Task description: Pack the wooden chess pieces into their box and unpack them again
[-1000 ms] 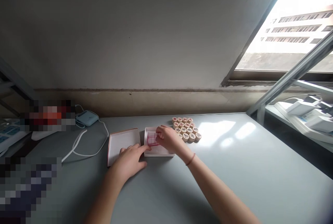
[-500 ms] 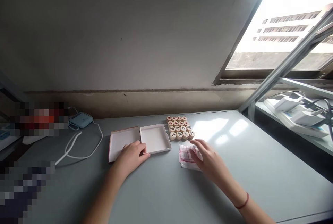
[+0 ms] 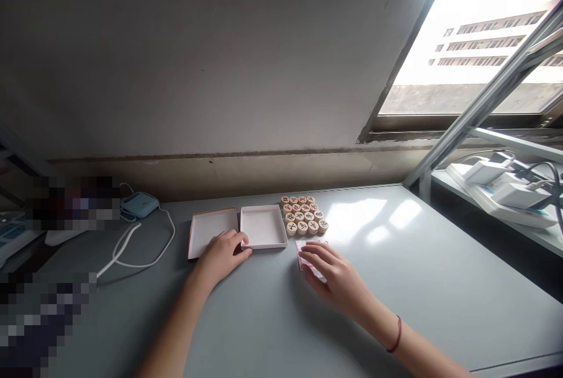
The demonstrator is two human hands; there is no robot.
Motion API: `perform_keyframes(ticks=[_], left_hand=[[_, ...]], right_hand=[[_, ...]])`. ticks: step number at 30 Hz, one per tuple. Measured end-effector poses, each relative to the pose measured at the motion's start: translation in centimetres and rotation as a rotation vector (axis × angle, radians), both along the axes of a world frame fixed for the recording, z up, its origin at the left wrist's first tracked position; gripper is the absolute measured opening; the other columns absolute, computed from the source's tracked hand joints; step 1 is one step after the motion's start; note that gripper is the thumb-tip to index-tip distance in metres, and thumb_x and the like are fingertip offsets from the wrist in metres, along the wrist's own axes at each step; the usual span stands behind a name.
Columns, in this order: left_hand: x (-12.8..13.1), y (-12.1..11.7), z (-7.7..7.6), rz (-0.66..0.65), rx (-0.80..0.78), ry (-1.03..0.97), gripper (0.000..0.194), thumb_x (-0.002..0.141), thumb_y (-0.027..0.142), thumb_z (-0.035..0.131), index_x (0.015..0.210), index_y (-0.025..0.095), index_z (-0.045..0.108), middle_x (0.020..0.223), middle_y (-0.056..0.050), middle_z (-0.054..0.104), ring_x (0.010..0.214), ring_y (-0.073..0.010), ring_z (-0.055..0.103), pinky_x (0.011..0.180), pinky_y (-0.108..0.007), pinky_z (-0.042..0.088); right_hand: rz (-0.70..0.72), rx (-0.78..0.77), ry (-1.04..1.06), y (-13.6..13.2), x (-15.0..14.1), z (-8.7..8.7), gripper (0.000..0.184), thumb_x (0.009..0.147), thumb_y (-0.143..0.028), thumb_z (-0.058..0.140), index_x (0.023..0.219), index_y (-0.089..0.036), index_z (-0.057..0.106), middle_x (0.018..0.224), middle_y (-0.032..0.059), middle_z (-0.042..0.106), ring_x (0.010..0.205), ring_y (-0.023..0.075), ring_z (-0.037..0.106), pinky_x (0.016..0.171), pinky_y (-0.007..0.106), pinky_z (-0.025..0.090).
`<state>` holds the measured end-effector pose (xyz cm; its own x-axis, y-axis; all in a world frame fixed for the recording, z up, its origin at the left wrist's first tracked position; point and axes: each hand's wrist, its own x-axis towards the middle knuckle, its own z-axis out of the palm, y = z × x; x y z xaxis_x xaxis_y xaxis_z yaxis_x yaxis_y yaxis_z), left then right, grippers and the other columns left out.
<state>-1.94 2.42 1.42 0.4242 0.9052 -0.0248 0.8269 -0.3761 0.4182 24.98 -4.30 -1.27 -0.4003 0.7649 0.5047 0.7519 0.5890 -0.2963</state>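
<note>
On the grey worktop (image 3: pixel 246 313) beside a sunlit window (image 3: pixel 475 50), dark and red characters mark round pieces (image 3: pixel 303 217); both hands, left (image 3: pixel 226 252) and right (image 3: pixel 334 275), are loosely open.

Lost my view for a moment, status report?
Left hand at open boxes' near edges. Right hand over folded sheet. Round pieces just beyond sheet.

Folded white sheet (image 3: pixel 301 244), pink printed lines, lies flat on grey tabletop, partly covered. Shallow square box tray (image 3: pixel 263 225), white inside, empty, open side up. Shallow box lid (image 3: pixel 211 228), pale inside, reddish-brown edge, open side up, just left of tray. Round wooden pieces (image 3: pixel 305 208), red or black characters, four-by-four block, right of tray.
</note>
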Motion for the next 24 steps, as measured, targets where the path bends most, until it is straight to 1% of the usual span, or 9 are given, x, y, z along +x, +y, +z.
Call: perform_keyframes(ticks=[2,4,7,8,10,13,15,18,24], left_hand=[[-0.2,-0.2,0.4,0.006,0.074,-0.011,0.028,0.084,0.038,0.055,0.110,0.028,0.059,0.092,-0.002,0.061,0.091,-0.0218,0.058,0.079,-0.032,0.046],[-0.2,-0.5,1.0,0.006,0.181,-0.016,0.032,0.083,0.039,0.057,0.114,0.028,0.057,0.097,-0.003,0.061,0.096,-0.0233,0.057,0.084,-0.033,0.045],[0.3,-1.2,1.6,-0.051,0.250,0.008,0.015,0.088,0.033,0.051,0.092,0.023,0.061,0.086,-0.003,0.062,0.083,-0.0201,0.059,0.074,-0.030,0.044],[0.6,-1.5,1.5,-0.082,0.253,0.027,0.015,0.088,0.029,0.048,0.083,0.021,0.060,0.079,-0.002,0.062,0.075,-0.0183,0.059,0.068,-0.028,0.043],[1.1,-2.1,0.7,-0.166,0.302,0.060,0.020,0.086,0.023,0.047,0.069,0.020,0.057,0.068,-0.001,0.060,0.065,-0.0162,0.056,0.061,-0.027,0.039],[1.6,-2.8,-1.7,-0.307,0.410,0.060,0.019,0.079,0.019,0.050,0.059,0.019,0.052,0.058,0.000,0.058,0.055,-0.0142,0.053,0.055,-0.027,0.033],[1.8,-3.0,-3.2,-0.357,0.384,0.064,0.018,0.073,0.016,0.053,0.056,0.019,0.050,0.052,0.001,0.057,0.048,-0.0125,0.050,0.052,-0.027,0.028],[2.1,-3.1,-4.2,-0.296,0.299,0.070,0.017,0.073,0.016,0.053,0.056,0.019,0.052,0.054,0.001,0.061,0.049,-0.0126,0.052,0.051,-0.026,0.026],[3.3,-3.0,-3.6,-0.132,0.164,0.114,0.016,0.076,0.020,0.051,0.061,0.019,0.058,0.061,-0.002,0.067,0.055,-0.0160,0.060,0.050,-0.026,0.024]], right_hand=[[0.033,0.005,0.038,0.1,-1.7,0.8,0.017,0.090,-0.015,0.045,0.093,-0.020,0.061,0.090,0.0079,0.067,0.085,0.0199,0.061,0.074,0.034,0.052],[0.051,-0.028,0.008,0.3,-3.6,1.2,0.015,0.089,-0.015,0.044,0.084,-0.020,0.058,0.079,0.0062,0.064,0.072,0.0174,0.058,0.064,0.030,0.047],[0.028,-0.111,-0.090,1.1,-5.9,1.0,0.011,0.087,-0.016,0.045,0.087,-0.018,0.056,0.076,0.0048,0.062,0.067,0.0170,0.056,0.056,0.027,0.038],[0.015,-0.132,-0.113,1.5,-6.5,0.6,0.011,0.086,-0.016,0.046,0.090,-0.018,0.055,0.077,0.0048,0.063,0.068,0.0173,0.056,0.056,0.027,0.037],[0.000,-0.150,-0.142,2.1,-7.1,-0.2,0.010,0.084,-0.015,0.047,0.090,-0.018,0.055,0.080,0.0049,0.063,0.069,0.0176,0.056,0.057,0.027,0.034],[0.010,-0.126,-0.164,2.7,-7.4,-1.5,0.009,0.084,-0.016,0.049,0.077,-0.019,0.052,0.077,0.0041,0.061,0.068,0.0170,0.053,0.059,0.028,0.031],[0.025,-0.116,-0.154,2.8,-7.4,-2.1,0.011,0.083,-0.015,0.049,0.072,-0.019,0.049,0.074,0.0032,0.059,0.067,0.0162,0.052,0.059,0.028,0.029],[0.048,-0.131,-0.119,2.9,-7.2,-2.5,0.012,0.082,-0.013,0.048,0.071,-0.019,0.047,0.069,0.0010,0.057,0.058,0.0132,0.046,0.059,0.028,0.027],[0.063,-0.168,-0.036,3.0,-6.9,-2.8,0.016,0.083,-0.011,0.043,0.069,-0.019,0.042,0.063,-0.0010,0.057,0.051,0.0114,0.039,0.059,0.027,0.025]])
